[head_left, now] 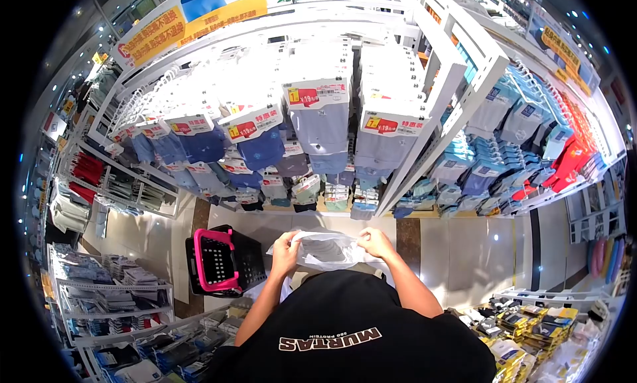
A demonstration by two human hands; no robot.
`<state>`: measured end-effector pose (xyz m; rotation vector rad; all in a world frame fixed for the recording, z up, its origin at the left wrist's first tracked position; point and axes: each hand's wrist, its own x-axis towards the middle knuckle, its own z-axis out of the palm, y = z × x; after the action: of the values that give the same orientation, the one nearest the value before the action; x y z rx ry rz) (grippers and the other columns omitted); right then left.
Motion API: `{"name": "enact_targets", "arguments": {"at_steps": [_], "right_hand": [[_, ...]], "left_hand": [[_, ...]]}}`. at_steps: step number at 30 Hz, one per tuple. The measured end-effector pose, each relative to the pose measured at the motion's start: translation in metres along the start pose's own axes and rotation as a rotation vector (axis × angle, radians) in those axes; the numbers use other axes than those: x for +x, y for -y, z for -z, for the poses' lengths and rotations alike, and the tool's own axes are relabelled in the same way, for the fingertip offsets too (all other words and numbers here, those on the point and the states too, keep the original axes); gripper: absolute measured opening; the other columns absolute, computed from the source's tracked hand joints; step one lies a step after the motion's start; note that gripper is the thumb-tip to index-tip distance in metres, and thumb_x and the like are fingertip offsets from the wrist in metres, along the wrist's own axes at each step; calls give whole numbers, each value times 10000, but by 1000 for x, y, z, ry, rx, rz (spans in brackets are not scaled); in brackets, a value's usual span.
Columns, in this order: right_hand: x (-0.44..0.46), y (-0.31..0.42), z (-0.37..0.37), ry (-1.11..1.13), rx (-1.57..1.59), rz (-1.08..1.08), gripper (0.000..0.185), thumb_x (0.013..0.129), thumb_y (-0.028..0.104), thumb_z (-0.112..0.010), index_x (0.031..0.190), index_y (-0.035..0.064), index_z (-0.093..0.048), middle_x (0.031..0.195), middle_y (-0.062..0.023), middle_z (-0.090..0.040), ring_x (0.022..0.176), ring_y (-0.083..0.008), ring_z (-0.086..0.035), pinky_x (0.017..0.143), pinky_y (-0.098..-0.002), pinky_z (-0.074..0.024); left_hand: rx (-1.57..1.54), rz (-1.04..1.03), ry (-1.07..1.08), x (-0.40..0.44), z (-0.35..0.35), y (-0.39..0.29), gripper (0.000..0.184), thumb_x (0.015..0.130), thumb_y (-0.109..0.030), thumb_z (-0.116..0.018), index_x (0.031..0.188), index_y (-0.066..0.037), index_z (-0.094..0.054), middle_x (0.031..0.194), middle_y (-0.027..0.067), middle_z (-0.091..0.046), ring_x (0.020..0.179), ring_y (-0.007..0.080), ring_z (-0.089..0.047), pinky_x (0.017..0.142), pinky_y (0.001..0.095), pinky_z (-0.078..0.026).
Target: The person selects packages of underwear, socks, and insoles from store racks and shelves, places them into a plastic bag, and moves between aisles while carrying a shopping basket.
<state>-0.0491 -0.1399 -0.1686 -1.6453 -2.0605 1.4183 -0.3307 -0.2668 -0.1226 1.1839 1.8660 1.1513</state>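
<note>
A thin white plastic bag [317, 238] is stretched between my two hands in front of my body, its mouth spread wide. My left hand [284, 252] pinches the bag's left edge, fingers closed on it. On the other side, my right hand [377, 243] grips the right edge in the same way. Pale, ribbed shapes show inside the opening; I cannot make out whether they are contents or folds. On the floor to the left of my left hand stands a black shopping basket [249, 260] with a pink handle [197, 260].
Ahead, a white rack [458, 74] carries rows of packaged underwear [318, 127] with price cards. Blue and red packs [567, 161] hang at the right. Behind me are shelves of packets [524, 326]; more stacked packs [139, 280] are at the left. Tiled floor [458, 250] lies between.
</note>
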Motion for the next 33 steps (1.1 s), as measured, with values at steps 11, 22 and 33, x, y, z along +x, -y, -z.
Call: {"name": "enact_targets", "arguments": {"at_steps": [11,22,33], "right_hand": [[-6,29,-15,-191,515,254,146,874,142,-676,884,29,-583,737,-55,-636,666,-110,-614,578,-288,-466],[-18,33,0,-305,-29,305,158,771,97,-645,923,66,-617,804,-130,-675,735,-330,-667,663,-425,-500],[-43,74,-29,-78,205,257,212,844,206,-717,873,29,-604,619,-1,-536,570,-93,-496,544,-292,-419]], "left_hand": [[-148,406,-253,-10,-32,57,469,729,76,-707,1180,11,-597,1039,94,-644,889,163,-625,764,311,-526],[95,306,-304,-7,-17,81,218,776,-23,-719,977,13,-643,856,107,-669,759,204,-636,725,340,-512],[-634,657,-340,21,-38,68,194,798,72,-459,854,-18,-621,719,49,-579,563,169,-539,486,329,-427]]}}
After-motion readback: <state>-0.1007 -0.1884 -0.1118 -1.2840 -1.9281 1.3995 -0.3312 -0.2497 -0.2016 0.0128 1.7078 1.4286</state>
